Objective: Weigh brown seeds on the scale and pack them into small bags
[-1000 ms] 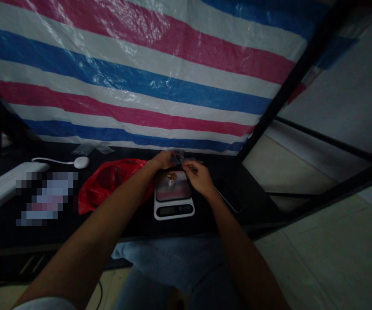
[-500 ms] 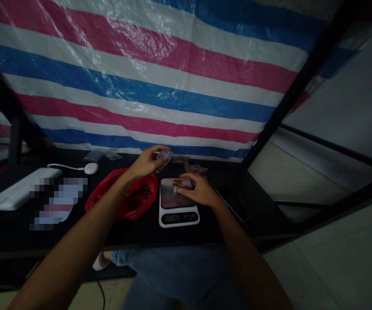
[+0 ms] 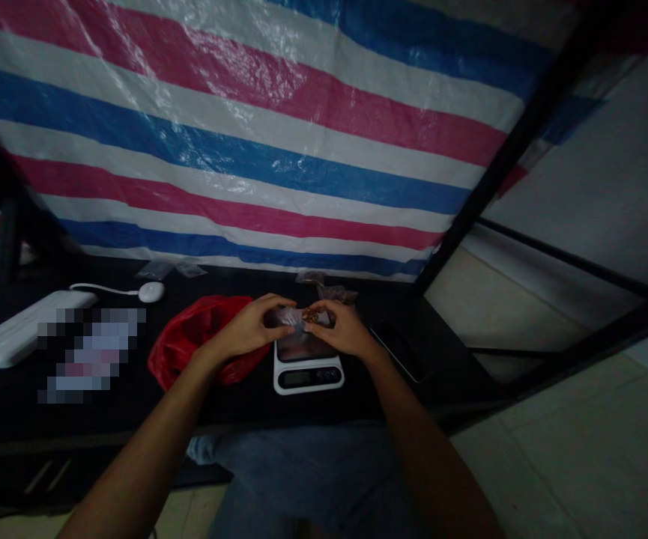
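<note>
Above the kitchen scale (image 3: 309, 376), my left hand (image 3: 256, 327) is closed on a small clear plastic bag (image 3: 290, 318). My right hand (image 3: 346, 329) pinches a small cup heaped with golden-brown pieces (image 3: 309, 316); what the pieces are is too small to tell. The bag's mouth and the cup meet between my fingertips, over the metal weighing plate. Left of the scale, partly behind my left wrist, lies an open red plastic bag (image 3: 189, 329). The scale's display reading is too dim to make out.
Filled small bags (image 3: 338, 294) lie behind the scale, and flat clear bags (image 3: 158, 269) at the back left. A dark phone (image 3: 399, 348) rests on the right. On the left are a white power strip-like block (image 3: 25, 329) and a corded white puck (image 3: 150, 292). A striped tarp (image 3: 279, 172) hangs behind.
My left hand has come down and nearer with the clear bag, bringing it against the cup. My right hand stays over the scale holding the cup. The view has shifted slightly.
</note>
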`<state>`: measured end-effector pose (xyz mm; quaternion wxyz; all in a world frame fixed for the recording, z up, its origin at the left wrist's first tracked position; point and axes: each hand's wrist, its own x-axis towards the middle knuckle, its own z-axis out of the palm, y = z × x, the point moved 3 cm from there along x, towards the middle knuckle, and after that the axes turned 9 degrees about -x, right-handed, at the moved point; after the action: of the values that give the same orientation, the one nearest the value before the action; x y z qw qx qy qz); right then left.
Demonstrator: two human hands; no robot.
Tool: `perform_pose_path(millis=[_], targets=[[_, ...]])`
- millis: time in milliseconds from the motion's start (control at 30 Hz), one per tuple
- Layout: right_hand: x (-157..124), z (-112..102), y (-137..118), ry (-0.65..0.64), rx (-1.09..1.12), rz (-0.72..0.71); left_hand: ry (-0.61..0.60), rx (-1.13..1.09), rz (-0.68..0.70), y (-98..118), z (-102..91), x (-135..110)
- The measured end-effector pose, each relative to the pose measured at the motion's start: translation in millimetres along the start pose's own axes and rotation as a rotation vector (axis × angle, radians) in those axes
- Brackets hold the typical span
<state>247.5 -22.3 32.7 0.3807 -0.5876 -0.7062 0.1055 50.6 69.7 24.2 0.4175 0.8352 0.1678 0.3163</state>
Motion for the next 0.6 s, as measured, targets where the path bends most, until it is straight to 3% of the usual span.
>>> perform_pose_path(millis=[167, 367, 600], targets=[[-0.1, -2.3, -1.2, 0.020, 0.040, -0.010, 0.062, -0.027, -0.009, -1.5, 7.0, -3.2], [0.6, 3.7, -7.6, -0.004, -0.081, -0.104, 0.096, -0.104, 0.007, -4.2, 16.8, -2.2], [0.1, 6.1, -8.0, -0.050, -0.020, -0.014, 0.074, -0.134, 0.006, -5.7, 20.6, -4.1]])
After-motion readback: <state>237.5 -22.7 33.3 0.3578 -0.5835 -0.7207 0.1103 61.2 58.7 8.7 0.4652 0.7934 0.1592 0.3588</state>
